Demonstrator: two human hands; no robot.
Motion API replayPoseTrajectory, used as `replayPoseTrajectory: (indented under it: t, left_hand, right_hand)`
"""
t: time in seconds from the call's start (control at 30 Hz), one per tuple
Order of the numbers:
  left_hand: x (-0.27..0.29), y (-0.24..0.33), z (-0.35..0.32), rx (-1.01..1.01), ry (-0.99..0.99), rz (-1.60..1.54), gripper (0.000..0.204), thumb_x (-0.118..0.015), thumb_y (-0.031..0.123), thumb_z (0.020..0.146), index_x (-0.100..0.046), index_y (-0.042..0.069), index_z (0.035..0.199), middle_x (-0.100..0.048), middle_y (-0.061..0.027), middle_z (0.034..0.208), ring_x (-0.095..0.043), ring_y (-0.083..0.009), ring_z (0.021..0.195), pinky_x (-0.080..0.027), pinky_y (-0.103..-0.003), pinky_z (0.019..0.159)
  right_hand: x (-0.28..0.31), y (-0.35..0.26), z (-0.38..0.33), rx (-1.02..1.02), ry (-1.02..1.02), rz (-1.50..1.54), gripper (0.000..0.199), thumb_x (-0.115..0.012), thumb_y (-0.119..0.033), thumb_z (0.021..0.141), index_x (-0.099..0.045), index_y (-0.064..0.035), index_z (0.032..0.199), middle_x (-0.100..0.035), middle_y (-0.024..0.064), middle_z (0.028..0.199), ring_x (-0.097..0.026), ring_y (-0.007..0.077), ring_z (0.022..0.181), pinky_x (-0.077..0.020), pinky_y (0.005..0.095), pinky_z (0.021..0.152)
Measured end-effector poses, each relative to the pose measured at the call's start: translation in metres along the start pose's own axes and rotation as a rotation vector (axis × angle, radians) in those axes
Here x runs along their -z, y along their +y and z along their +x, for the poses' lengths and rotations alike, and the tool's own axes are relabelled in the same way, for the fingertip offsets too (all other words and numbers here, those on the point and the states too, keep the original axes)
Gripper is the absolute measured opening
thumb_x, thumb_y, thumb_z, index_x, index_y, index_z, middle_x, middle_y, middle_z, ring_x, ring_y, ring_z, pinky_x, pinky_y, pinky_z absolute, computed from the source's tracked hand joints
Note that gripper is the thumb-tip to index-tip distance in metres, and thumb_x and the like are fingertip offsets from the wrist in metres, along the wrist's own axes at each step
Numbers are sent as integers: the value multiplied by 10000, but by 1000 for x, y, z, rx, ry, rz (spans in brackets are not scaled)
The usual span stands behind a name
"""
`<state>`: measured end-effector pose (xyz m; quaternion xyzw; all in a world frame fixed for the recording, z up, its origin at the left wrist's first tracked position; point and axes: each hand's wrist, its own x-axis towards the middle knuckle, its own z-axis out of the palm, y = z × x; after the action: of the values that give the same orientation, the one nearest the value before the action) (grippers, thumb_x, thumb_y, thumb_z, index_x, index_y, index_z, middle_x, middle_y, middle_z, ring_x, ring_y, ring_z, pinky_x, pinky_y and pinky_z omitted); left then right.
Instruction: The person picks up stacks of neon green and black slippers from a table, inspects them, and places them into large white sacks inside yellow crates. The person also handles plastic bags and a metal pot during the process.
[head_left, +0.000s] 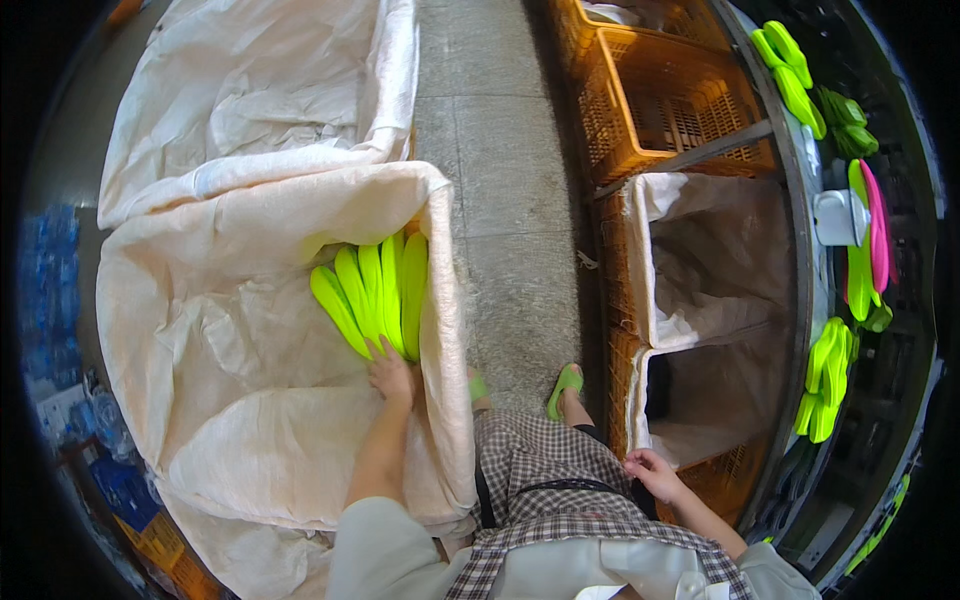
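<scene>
Several neon yellow-green shoe soles point(370, 285) lie fanned out inside a large bin with a whitish cloth liner point(250, 350). My left hand point(392, 376) reaches down into this bin and grips the near ends of the soles, where they come together; part of the grip is hidden. The far ends spread toward the bin's back right corner. At my right side, close to the checked apron point(560, 470), my right hand point(652, 474) is loosely curled, with nothing visible in it.
A second cloth-lined bin point(250, 90) stands beyond the first. Orange plastic crates point(610, 110) and lined crates point(650, 260) line the right side. Above them, a rack edge carries neon soles point(825, 370) and a pink one point(877, 225). A grey floor aisle point(510, 200) runs between.
</scene>
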<state>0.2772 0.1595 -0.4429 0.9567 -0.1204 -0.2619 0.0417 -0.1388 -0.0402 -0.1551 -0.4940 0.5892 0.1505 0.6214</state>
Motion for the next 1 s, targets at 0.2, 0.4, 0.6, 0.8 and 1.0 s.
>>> replayPoseTrajectory:
  t: [0.2, 0.4, 0.6, 0.8, 1.0]
  left_hand:
    - [41, 4, 42, -240, 212, -14, 813, -637, 475, 738, -344, 106, 1401, -286, -207, 1452, -312, -356, 1322, -309, -507, 1023]
    - [10, 22, 79, -127, -128, 317, 766, -555, 439, 827, -219, 145, 1450, -219, -201, 1479, -242, -349, 1357, -293, -544, 1028]
    - [47, 3, 83, -117, -181, 229, 813, -551, 497, 829, -141, 212, 1471, -123, -216, 1506, -183, -352, 1380, -278, -587, 1023]
    - [140, 5, 62, 147, -31, -139, 862, -610, 491, 810, -226, 1, 1406, -201, -248, 1429, -327, -378, 1273, -345, -464, 1012]
    - [259, 66, -6, -233, 1125, -35, 774, -681, 436, 785, -336, -20, 1308, -419, -214, 1178, -456, -392, 1055, -405, -491, 892]
  right_hand:
    - [0, -5, 8, 90, -61, -23, 248, -647, -216, 880, -570, -41, 1038, -598, 6, 915, -546, 80, 865, -455, 237, 789]
    - [-4, -3, 2, 279, -10, -225, 288, -650, -291, 867, -580, -40, 988, -595, 33, 859, -543, 113, 806, -462, 274, 741]
    - [8, -89, -43, 667, 137, -303, 215, -645, -223, 854, -574, -40, 941, -560, 50, 808, -553, 158, 774, -462, 299, 709]
    - [130, -155, -135, 1077, 1040, -176, 163, -620, -116, 839, -584, -29, 971, -599, 72, 903, -573, 166, 847, -470, 292, 761]
    - [373, -122, -184, 1062, 1564, 347, 160, -545, -76, 869, -548, -41, 1025, -564, 1, 852, -538, 90, 753, -434, 221, 665]
